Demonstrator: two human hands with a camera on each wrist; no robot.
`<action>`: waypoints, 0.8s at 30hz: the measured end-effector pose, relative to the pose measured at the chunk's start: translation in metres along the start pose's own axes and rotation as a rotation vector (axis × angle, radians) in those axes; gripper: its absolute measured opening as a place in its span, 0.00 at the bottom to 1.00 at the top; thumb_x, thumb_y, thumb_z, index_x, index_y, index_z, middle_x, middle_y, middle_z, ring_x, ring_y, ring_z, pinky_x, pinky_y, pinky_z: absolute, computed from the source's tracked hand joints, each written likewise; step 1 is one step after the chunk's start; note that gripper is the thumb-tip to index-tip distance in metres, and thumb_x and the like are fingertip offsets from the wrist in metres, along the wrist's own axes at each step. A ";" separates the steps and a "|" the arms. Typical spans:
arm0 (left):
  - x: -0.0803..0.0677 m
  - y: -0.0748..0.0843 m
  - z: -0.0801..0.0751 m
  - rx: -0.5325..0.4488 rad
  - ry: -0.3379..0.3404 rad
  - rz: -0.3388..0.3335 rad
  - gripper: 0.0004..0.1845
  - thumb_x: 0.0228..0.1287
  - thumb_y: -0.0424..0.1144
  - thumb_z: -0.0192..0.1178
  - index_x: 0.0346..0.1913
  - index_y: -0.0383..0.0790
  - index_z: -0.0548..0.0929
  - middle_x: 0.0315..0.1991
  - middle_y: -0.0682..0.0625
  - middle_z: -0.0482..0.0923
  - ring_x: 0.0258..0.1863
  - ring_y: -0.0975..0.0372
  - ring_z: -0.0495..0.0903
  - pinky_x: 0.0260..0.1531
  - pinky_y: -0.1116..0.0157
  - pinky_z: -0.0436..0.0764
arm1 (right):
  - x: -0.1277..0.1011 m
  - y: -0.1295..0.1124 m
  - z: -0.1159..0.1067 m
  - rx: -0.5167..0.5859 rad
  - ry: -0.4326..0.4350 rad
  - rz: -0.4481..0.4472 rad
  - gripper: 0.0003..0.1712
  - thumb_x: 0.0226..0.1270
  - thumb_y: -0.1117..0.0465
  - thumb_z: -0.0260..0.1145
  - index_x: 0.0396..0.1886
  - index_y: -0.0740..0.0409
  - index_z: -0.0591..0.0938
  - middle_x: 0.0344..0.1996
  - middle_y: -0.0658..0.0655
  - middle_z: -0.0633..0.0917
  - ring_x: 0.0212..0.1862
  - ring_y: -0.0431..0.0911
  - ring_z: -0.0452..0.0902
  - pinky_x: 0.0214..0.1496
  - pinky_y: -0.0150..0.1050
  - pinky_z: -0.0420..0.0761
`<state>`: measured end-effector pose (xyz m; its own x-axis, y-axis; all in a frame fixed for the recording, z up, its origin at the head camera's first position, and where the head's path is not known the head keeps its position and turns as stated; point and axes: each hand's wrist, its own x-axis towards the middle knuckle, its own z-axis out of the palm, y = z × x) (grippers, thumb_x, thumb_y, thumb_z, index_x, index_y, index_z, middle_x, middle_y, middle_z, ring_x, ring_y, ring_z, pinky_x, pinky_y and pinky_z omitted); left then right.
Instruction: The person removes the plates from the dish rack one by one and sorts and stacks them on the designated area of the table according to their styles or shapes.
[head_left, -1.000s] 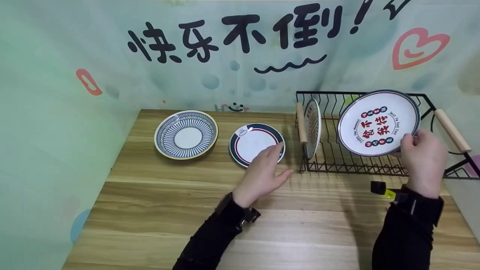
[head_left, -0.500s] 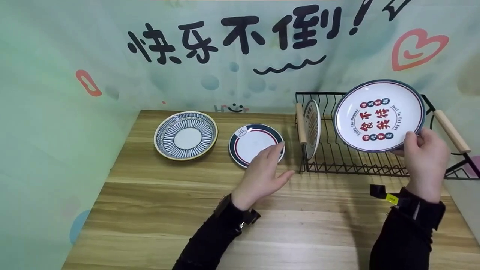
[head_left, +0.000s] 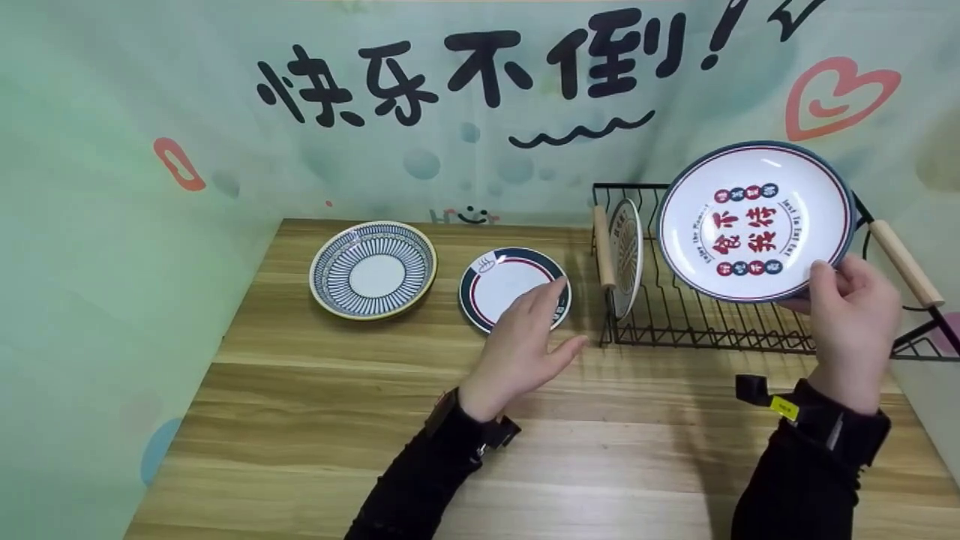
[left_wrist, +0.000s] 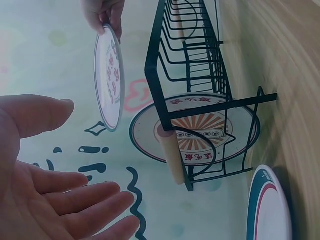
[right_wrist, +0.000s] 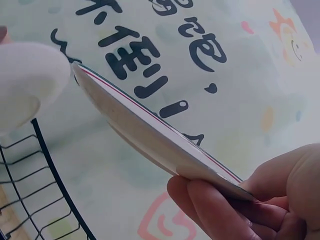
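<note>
My right hand (head_left: 855,330) pinches the lower right rim of a white plate (head_left: 757,225) with a dark rim and red and blue lettering, thumb on its face and fingers behind. The plate is tilted and raised over the dish rack (head_left: 712,341). In the right wrist view the plate (right_wrist: 145,130) shows nearly edge-on. My left hand (head_left: 521,349) has its fingers extended and overlaps a smaller dark-rimmed plate (head_left: 502,285) on the table in the head view. From the left wrist, that hand (left_wrist: 65,200) appears with nothing in it. Another plate (head_left: 627,259) stands upright in the rack's left end.
A blue-striped bowl (head_left: 375,271) sits on the wooden table (head_left: 315,420) at the back left. The black rack has wooden handles, one on its left (head_left: 602,247) and one on its right (head_left: 905,261). A printed cloth (head_left: 375,165) hangs behind.
My right hand's plate has risen from low over the rack and turned more toward the head camera. The left hand has barely moved.
</note>
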<state>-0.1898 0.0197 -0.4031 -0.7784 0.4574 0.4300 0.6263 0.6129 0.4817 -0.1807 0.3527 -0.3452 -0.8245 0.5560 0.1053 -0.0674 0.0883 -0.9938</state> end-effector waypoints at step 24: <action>-0.001 -0.011 -0.019 -0.089 0.125 -0.057 0.39 0.65 0.45 0.66 0.71 0.30 0.63 0.65 0.36 0.70 0.65 0.48 0.69 0.68 0.56 0.66 | -0.025 0.003 0.026 0.059 -0.177 -0.123 0.18 0.70 0.70 0.61 0.57 0.74 0.78 0.32 0.55 0.88 0.29 0.45 0.86 0.31 0.34 0.85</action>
<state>-0.1952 0.0004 -0.3939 -0.8048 0.3366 0.4889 0.5870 0.5736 0.5713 -0.1746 0.3179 -0.3515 -0.8933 0.3900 0.2235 -0.2022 0.0954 -0.9747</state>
